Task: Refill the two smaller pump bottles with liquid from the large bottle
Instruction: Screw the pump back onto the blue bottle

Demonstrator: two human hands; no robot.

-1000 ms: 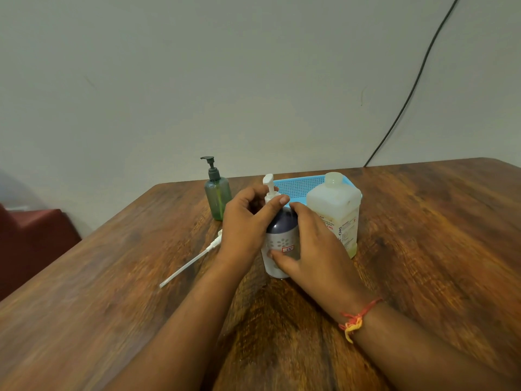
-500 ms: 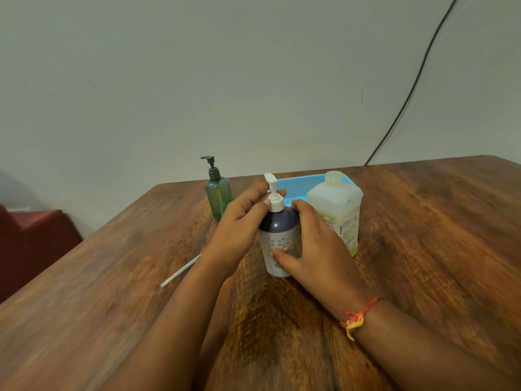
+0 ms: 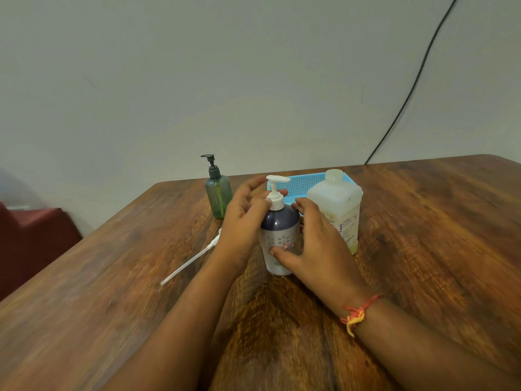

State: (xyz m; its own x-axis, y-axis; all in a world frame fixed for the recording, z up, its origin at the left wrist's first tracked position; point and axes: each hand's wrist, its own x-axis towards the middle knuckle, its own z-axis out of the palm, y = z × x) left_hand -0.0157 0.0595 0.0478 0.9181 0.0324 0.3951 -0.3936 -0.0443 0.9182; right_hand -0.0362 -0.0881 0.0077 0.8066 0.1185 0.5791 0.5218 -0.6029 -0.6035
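Green bottle (image 3: 218,197), loose dip tube (image 3: 191,262) obstruct left; large bottle (image 3: 337,204) blocks right

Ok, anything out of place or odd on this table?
A loose white pump tube lies flat on the table, partly behind the left hand, fitted to no bottle. No spill shows.

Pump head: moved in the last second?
Yes. The pump head of the purple bottle has turned: its spout, narrow before, now points right toward the large bottle.

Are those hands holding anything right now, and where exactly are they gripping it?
Yes, the pump bottle. The right hand grips its body, with the thumb across the front. The left hand pinches the white pump collar at the neck.
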